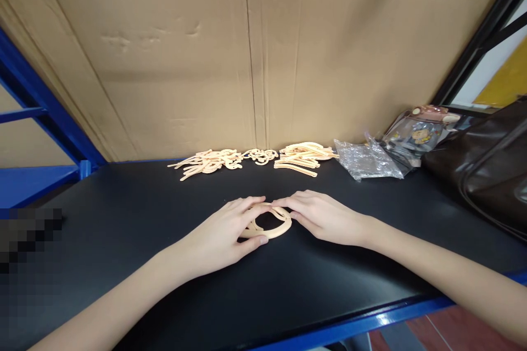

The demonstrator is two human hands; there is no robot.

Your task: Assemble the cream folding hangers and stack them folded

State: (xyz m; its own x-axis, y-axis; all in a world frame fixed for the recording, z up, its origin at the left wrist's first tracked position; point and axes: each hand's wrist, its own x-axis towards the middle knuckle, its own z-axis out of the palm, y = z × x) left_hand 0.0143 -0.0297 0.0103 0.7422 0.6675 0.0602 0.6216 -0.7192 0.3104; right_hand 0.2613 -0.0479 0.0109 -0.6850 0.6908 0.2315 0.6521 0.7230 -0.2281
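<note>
A pale cream ring (276, 232) with curved strips inside its rim lies on the black tabletop in front of me. My left hand (224, 230) wraps around its left side, thumb on the near edge and fingers over the far edge. From the other side, my right hand (325, 218) holds the upper right part of the rim, its fingertips close to those of the left. The left part of the ring and the spot where the fingertips meet are partly hidden by my fingers.
Along the back of the black table (164, 296) lie loose curved strips (212, 162), small curled pieces (261, 156) and longer strips (307, 153). Clear plastic bags (366, 160) and a brown leather bag (481, 153) are at the right. A cardboard wall (173, 66) rises behind.
</note>
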